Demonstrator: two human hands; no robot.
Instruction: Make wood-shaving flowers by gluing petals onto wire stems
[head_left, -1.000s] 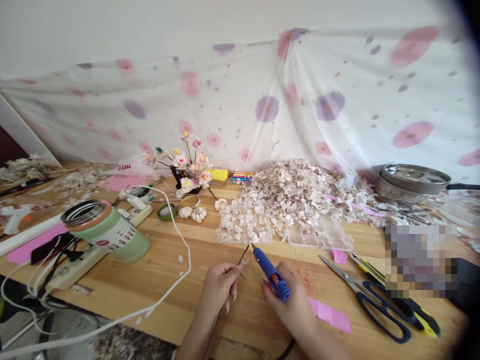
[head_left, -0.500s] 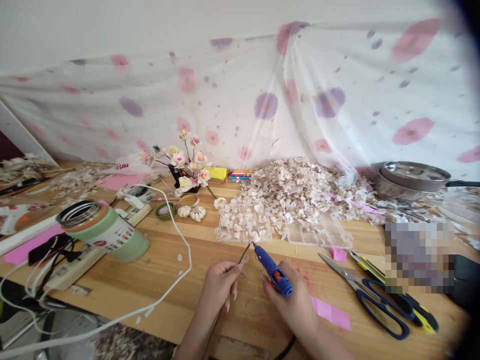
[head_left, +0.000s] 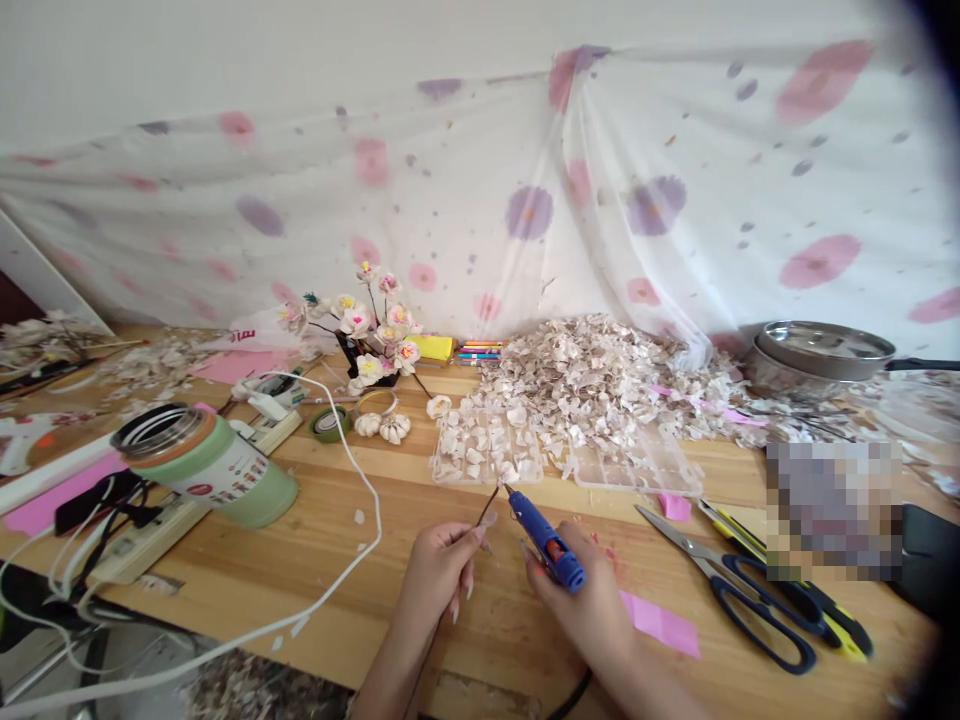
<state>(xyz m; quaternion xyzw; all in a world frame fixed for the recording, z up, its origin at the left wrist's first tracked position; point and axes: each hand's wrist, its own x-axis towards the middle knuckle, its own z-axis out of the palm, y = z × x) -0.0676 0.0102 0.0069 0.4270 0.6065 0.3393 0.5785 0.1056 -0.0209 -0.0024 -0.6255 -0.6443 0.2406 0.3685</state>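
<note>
Between the thumb and fingers of my left hand (head_left: 444,568) is a thin dark stem (head_left: 488,506), pointing up and away. A small whitish petal piece (head_left: 507,477) shows at the stem's tip, against the tray behind it. My right hand (head_left: 583,590) is wrapped round a blue glue gun (head_left: 546,540), whose nozzle meets or nearly meets the stem tip; I cannot tell which. Just beyond the tip lies a clear compartment tray (head_left: 435,470) with pale petals in it. A second clear tray (head_left: 679,475), partly covered by petals, sits to its right.
A large heap of dried petals (head_left: 592,370) rises at the back. Scissors (head_left: 739,590) and a yellow-black cutter (head_left: 840,620) lie at right. On the left stand a green tumbler (head_left: 247,480) and a power strip (head_left: 150,530), with a white cable (head_left: 360,555) across the table. Artificial flowers (head_left: 382,335) stand behind.
Both hands, the stem and the glue gun keep practically the same position. The view has shifted very slightly.
</note>
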